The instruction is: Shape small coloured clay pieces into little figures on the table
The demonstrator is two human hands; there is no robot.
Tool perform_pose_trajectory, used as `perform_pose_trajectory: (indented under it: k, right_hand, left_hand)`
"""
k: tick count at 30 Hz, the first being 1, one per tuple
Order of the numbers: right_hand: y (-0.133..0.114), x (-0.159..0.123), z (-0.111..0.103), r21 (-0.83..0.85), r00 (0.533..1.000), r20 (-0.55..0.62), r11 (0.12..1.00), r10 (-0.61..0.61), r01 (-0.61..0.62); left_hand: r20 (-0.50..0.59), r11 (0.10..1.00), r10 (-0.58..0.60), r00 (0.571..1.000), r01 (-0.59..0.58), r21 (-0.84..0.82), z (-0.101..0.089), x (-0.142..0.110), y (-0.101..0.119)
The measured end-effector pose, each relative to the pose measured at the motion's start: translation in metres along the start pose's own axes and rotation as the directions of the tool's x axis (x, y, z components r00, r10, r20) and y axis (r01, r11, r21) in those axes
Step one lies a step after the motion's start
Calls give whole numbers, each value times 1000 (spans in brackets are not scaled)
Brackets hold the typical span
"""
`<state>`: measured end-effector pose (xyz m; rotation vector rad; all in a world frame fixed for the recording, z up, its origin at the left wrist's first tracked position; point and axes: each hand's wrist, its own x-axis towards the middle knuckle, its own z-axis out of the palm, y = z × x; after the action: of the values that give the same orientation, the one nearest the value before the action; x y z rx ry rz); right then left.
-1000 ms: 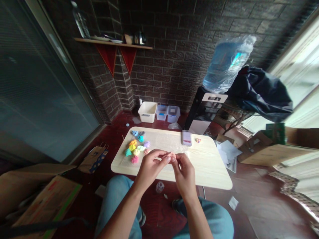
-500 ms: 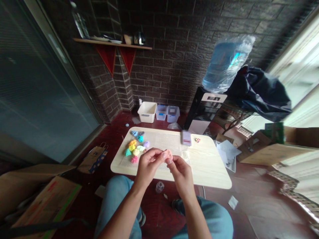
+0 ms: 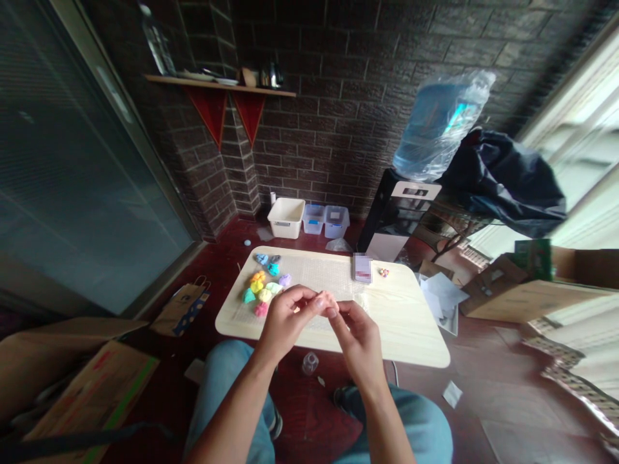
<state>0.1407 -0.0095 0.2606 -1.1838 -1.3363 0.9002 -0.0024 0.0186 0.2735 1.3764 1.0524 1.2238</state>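
Between my two hands is a small lump of pale pink modelling clay (image 3: pixel 328 298), held above the table (image 3: pixel 406 322). My left hand (image 3: pixel 291 317) pinches its left side between thumb and fingers. The thumb and fingers of my right hand (image 3: pixel 355 328) close on its right edge. To the left on the table lie several coloured clay lumps: blue (image 3: pixel 262 258), teal (image 3: pixel 273 269), orange (image 3: pixel 258 277), green (image 3: pixel 248 296), pale yellow (image 3: pixel 264 295), purple (image 3: pixel 285 280) and hot pink (image 3: pixel 261 309). A clear textured mat (image 3: pixel 319 270) lies partly under my hands.
A phone-like flat object (image 3: pixel 362 268) and a small multicoloured piece (image 3: pixel 383 272) lie at the table's back right. Behind stand a white bin (image 3: pixel 286 219), clear boxes (image 3: pixel 336 222) and a water dispenser (image 3: pixel 403 212). Cardboard boxes (image 3: pixel 101 393) flank the table; a small jar (image 3: pixel 310 363) stands on the floor.
My right hand has shifted slightly right and turned a little. The pink clay between my fingers looks slightly more drawn out sideways. My left hand has moved a touch left.
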Motion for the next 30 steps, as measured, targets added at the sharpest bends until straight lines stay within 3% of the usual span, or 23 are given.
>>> perform_pose_trajectory:
  k: [7,16,30]
  right_hand:
    - [-5,3,-1,82,999,11,996,-43,42]
    - [-7,2,0,-32,987,-10,987,-158,157]
    - [-14,2,1,-87,985,-12,981,-173,171]
  left_hand:
    - [37,992,48,998,-53,119,-1,-4,3]
    - [-25,980,116,993,-111,163,-2,-6,10]
    - [-29,956,185,982,-173,237,1,-8,11]
